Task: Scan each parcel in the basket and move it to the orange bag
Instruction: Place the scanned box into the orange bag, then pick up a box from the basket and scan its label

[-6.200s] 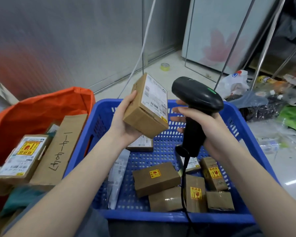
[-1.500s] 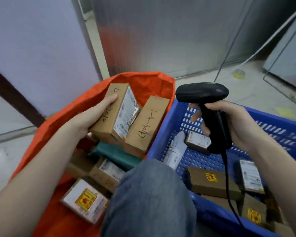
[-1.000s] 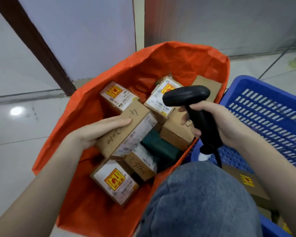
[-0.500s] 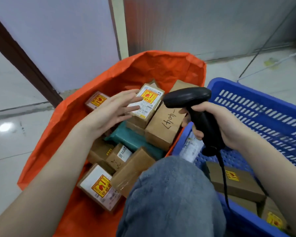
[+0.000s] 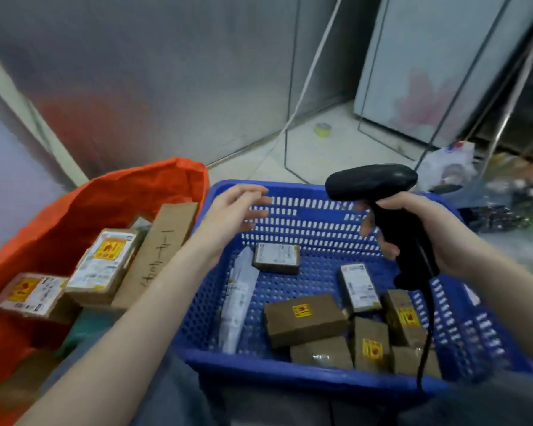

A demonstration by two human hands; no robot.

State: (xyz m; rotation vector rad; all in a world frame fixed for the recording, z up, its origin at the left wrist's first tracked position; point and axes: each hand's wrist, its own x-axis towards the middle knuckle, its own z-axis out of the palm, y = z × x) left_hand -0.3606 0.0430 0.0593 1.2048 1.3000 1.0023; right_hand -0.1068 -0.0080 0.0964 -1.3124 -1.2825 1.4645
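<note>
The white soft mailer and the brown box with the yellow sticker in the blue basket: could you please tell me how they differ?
The white soft mailer is a thin, floppy plastic pouch; the brown box is a rigid cardboard block. The mailer lies at the left side of the blue basket, lengthwise; the box lies flat nearer the middle, touching other boxes. The mailer shows printed text; the box shows a small yellow sticker. Both lie in the basket, touched by neither hand.

floor (image 5: 326, 149): pale tiles, glossy
basket (image 5: 305, 192): blue plastic, on floor, centre
orange bag (image 5: 111, 198): on floor, touching basket's left side
tape roll (image 5: 322, 130): yellow, on floor beyond basket
clutter (image 5: 502, 210): plastic bags etc, floor at right, blurred
</note>
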